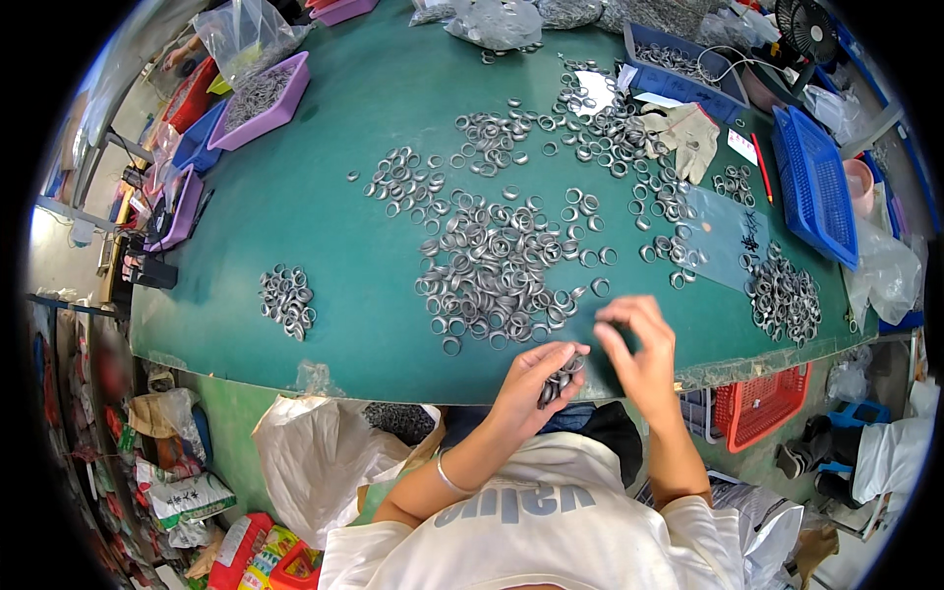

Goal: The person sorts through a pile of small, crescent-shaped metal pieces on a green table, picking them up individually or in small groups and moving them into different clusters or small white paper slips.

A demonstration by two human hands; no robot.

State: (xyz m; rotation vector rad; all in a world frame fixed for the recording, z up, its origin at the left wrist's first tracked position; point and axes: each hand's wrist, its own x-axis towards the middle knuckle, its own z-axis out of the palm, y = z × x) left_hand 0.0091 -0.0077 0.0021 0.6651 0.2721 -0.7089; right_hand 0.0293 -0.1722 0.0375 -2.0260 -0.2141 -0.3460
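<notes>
The green worktop [324, 226] fills most of the frame, and its near edge curves just in front of the person. A broad heap of metal rings [497, 270] lies at the centre. Smaller groups sit at lower left [286, 300] and at right [785, 298], the latter close to the edge, where a nudge could send rings to the floor.

The left hand [536, 383] sits at lower centre, over the worktop's edge. Its fingers are curled round a stacked row of rings [559, 379]. Since the stack hangs right at the rim, any loosening of that grip would likely drop rings into the lap or the white bag [320, 457] below.

The right hand [634, 344] is just beside it, with fingertips pressed together as if pinching; whether a ring is between them cannot be told. A fumbled pinch there could knock the stack askew.
</notes>
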